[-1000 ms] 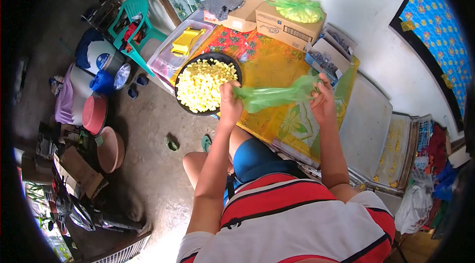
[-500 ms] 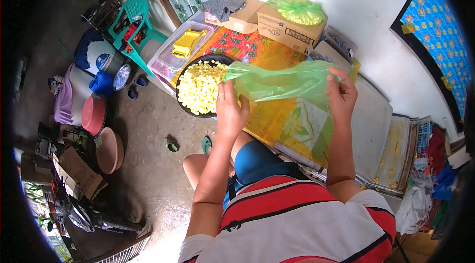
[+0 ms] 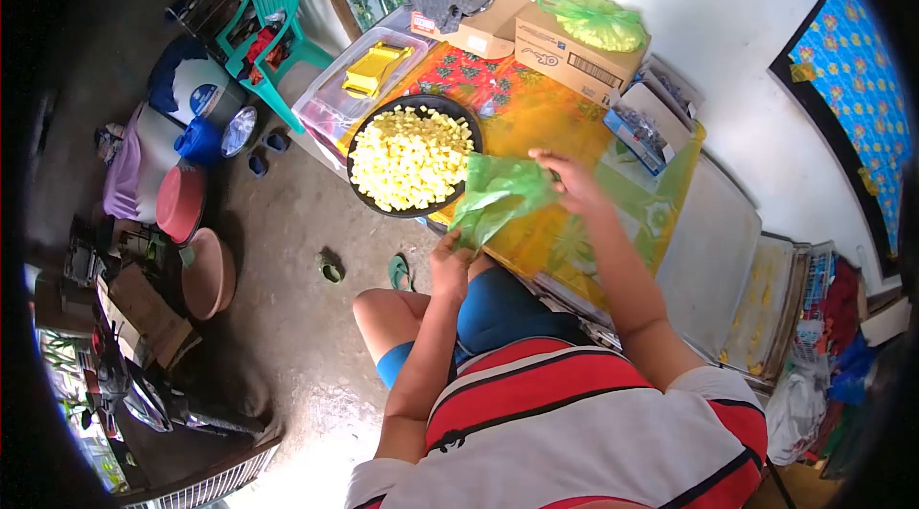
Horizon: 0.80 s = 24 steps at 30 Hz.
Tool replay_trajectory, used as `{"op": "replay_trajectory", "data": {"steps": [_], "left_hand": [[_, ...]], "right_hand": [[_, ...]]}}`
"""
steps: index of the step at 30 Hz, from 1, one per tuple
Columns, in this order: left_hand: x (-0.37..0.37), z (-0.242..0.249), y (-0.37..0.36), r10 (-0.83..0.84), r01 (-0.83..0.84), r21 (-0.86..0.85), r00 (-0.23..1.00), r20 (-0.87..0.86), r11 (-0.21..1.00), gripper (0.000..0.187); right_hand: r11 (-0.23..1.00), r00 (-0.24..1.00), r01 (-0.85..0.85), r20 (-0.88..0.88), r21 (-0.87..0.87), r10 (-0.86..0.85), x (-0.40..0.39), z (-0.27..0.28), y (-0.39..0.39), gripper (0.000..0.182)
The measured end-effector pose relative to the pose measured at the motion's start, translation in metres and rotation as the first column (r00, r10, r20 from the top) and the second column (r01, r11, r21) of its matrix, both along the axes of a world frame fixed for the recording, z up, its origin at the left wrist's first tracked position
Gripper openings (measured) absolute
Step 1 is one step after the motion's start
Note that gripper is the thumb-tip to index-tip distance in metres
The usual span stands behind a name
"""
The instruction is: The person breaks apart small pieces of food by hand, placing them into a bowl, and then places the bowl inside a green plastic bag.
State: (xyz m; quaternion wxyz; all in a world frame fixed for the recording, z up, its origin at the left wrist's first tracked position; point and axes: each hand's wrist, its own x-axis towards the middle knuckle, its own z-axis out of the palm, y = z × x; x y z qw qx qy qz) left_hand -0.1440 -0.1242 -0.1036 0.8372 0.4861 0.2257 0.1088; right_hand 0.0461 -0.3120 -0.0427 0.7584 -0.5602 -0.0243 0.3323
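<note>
A thin green plastic bag [image 3: 503, 191] is bunched between my two hands, over the table edge beside a round black pan [image 3: 476, 131]. Pale yellow diced pieces [image 3: 407, 164] are heaped in the pan. At the bag's lower left end, my left hand [image 3: 450, 268] is closed with its fingers pinching the plastic. My right hand [image 3: 572, 185], slightly blurred, grips the bag's right edge with the thumb side, its index finger sticking out above.
On the table [image 3: 546, 135] stand a clear plastic box [image 3: 316, 102] with a yellow slicer [image 3: 375, 68], a cardboard box [image 3: 560, 64] topped by a filled green bag [image 3: 595, 21], and a smaller box [image 3: 637, 135]. A green chair [image 3: 306, 54] and basins [image 3: 209, 274] are at the left.
The bag was stretched wide between my hands and is now gathered shorter. My right hand has come left and down; my left hand has dropped lower. More of the pan shows.
</note>
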Motion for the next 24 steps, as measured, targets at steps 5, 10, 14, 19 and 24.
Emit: {"op": "replay_trajectory", "data": {"steps": [5,10,14,19,24], "left_hand": [[-0.010,0.018,0.021,0.188,-0.196,-0.425,0.980,-0.060,0.884,0.049],[0.001,0.021,0.030,0.196,-0.145,-0.577,0.980,0.028,0.804,0.038],[0.019,0.044,0.027,0.056,0.033,-0.597,0.990,0.129,0.801,0.035],[0.041,0.062,0.013,-0.363,0.355,-0.102,0.928,-0.082,0.929,0.031],[0.030,0.060,-0.003,-0.381,0.365,-0.167,0.921,-0.077,0.916,0.024]], "right_hand": [[0.883,0.887,0.309,-0.443,0.352,-0.134,0.001,-0.008,0.030,0.022],[0.840,0.936,0.303,-0.308,0.450,-0.173,-0.009,-0.003,0.014,0.022],[0.897,0.926,0.355,0.030,0.265,-0.376,-0.024,0.016,-0.006,0.020],[0.924,0.881,0.378,0.288,0.052,-0.376,-0.047,0.048,-0.044,0.015],[0.943,0.949,0.199,0.189,0.266,-0.254,-0.065,0.090,-0.066,0.015]]}}
